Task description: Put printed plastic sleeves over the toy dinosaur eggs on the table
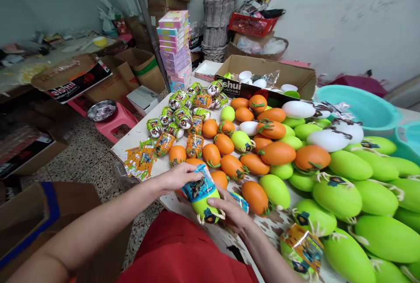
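Observation:
Close in front of me, a lime-green plastic egg has a blue printed sleeve over its upper part. My left hand pinches the sleeve at its upper left side. Around the egg's right side curls my right hand, with its thumb on the front. Another blue printed wrapper shows just beyond the right hand. Orange eggs with green strings lie past my hands. To the left are flat orange and green sleeves in a loose pile.
Wrapped eggs cluster on the table's far left. Large green eggs fill the right side, with white eggs behind. An open carton and turquoise basins stand at the back. A pink stool is left.

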The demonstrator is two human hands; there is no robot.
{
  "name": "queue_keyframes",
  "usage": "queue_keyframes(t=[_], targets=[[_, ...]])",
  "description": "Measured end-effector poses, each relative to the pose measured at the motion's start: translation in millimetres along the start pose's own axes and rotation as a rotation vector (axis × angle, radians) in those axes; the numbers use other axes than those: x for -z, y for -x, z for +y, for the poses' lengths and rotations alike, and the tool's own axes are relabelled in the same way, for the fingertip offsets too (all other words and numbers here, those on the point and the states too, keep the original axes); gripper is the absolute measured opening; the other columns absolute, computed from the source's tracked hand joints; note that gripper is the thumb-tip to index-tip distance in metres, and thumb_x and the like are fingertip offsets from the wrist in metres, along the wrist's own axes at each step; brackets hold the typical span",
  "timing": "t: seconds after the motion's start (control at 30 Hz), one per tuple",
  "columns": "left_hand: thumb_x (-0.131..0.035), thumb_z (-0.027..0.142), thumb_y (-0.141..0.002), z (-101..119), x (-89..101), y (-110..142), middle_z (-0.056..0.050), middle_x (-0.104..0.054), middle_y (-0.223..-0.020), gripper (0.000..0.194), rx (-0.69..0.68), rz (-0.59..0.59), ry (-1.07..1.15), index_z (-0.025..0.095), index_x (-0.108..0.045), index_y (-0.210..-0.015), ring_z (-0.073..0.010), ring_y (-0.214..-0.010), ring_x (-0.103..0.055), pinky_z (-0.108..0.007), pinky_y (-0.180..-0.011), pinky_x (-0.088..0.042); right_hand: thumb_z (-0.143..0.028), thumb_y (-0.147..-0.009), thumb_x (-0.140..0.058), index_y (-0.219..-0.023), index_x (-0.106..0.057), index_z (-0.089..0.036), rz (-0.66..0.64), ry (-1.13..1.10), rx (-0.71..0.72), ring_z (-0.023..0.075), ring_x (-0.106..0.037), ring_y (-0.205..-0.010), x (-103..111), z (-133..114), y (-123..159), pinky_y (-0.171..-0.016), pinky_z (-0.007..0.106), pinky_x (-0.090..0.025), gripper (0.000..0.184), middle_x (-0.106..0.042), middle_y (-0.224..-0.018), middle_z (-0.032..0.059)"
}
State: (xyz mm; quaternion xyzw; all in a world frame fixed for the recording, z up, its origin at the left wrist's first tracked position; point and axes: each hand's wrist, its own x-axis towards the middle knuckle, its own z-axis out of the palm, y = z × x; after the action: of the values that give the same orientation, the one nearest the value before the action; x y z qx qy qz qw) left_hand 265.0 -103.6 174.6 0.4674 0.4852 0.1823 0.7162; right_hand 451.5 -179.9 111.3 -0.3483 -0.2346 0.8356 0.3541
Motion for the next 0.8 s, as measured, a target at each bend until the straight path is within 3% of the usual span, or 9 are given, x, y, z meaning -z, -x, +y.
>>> queue_keyframes(t=[0.07, 0.13, 0.2, 0.3, 0.4, 0.5, 0.6, 0.8], targets=[[-0.071, 0.044, -0.072, 2, 4.2, 7, -0.005, -0.070, -0.094, 0.035, -0.178, 0.172, -0.026, 0.015, -0.069, -0.093, -0.0189, -0.087, -0.062, -0.028, -0.078, -0.045, -0.031, -0.068, -0.076, -0.120, -0.056, -0.021, 0.006, -0.067, 0.051, 0.0269, -0.065, -0.097, -4, 7, 1, -0.085, 0.040, -0.051, 0.057, -0.069, -0.110, 0.0076], [-0.069, 0.045, -0.075, -3, 9.0, 16, -0.007, -0.066, -0.114, 0.041, -0.238, 0.321, -0.001, 0.019, -0.066, -0.107, -0.0219, -0.105, -0.058, -0.031, -0.090, -0.042, -0.032, -0.069, -0.075, -0.119, -0.056, -0.020, 0.012, -0.130, 0.088, 0.0279, -0.065, -0.098, -11, 14, 3, -0.086, 0.042, -0.050, 0.055, -0.068, -0.112, 0.0089], [-0.067, 0.049, -0.077, -18, 11.2, 25, -0.010, -0.065, -0.118, 0.048, -0.090, 0.254, 0.089, 0.019, -0.064, -0.113, -0.0251, -0.106, -0.059, -0.035, -0.090, -0.044, -0.033, -0.070, -0.074, -0.120, -0.054, -0.021, 0.024, -0.176, 0.115, 0.0290, -0.065, -0.100, -21, 21, 7, -0.088, 0.044, -0.050, 0.056, -0.067, -0.114, 0.0096], [-0.071, 0.046, -0.074, -46, 6.7, 38, -0.012, -0.069, -0.109, 0.053, 0.126, 0.017, 0.257, 0.016, -0.062, -0.117, -0.0275, -0.099, -0.063, -0.038, -0.085, -0.047, -0.034, -0.072, -0.074, -0.127, -0.048, -0.023, 0.051, -0.188, 0.150, 0.0295, -0.061, -0.108, -33, 34, 15, -0.094, 0.046, -0.046, 0.061, -0.064, -0.121, 0.0091], [-0.074, 0.034, -0.072, -60, -0.5, 44, -0.012, -0.069, -0.111, 0.053, 0.087, -0.103, 0.337, 0.016, -0.061, -0.120, -0.0271, -0.105, -0.062, -0.038, -0.093, -0.045, -0.041, -0.072, -0.074, -0.129, -0.046, -0.026, 0.047, -0.065, 0.156, 0.0296, -0.053, -0.120, -35, 42, 20, -0.101, 0.046, -0.041, 0.065, -0.058, -0.130, 0.0081], [-0.074, 0.028, -0.072, -56, -3.1, 43, -0.011, -0.067, -0.118, 0.052, 0.041, -0.202, 0.341, 0.016, -0.061, -0.121, -0.0270, -0.108, -0.061, -0.040, -0.098, -0.043, -0.050, -0.075, -0.070, -0.132, -0.046, -0.027, 0.053, 0.030, 0.163, 0.0283, -0.045, -0.128, -27, 37, 20, -0.106, 0.047, -0.035, 0.065, -0.054, -0.136, 0.0077], [-0.074, 0.026, -0.073, -47, -3.7, 40, -0.011, -0.065, -0.122, 0.053, 0.029, -0.267, 0.313, 0.016, -0.060, -0.123, -0.0277, -0.110, -0.060, -0.041, -0.099, -0.042, -0.046, -0.076, -0.071, -0.128, -0.051, -0.023, 0.067, -0.005, 0.146, 0.0292, -0.050, -0.123, -21, 28, 17, -0.105, 0.049, -0.036, 0.060, -0.059, -0.129, 0.0099], [-0.074, 0.031, -0.074, -58, -10.7, 51, -0.013, -0.066, -0.120, 0.056, 0.049, -0.187, 0.323, 0.013, -0.059, -0.125, -0.0295, -0.113, -0.059, -0.040, -0.100, -0.042, -0.039, -0.073, -0.075, -0.113, -0.062, -0.020, 0.081, -0.121, 0.105, 0.0298, -0.063, -0.106, -26, 35, 20, -0.098, 0.049, -0.043, 0.046, -0.067, -0.116, 0.0105]])
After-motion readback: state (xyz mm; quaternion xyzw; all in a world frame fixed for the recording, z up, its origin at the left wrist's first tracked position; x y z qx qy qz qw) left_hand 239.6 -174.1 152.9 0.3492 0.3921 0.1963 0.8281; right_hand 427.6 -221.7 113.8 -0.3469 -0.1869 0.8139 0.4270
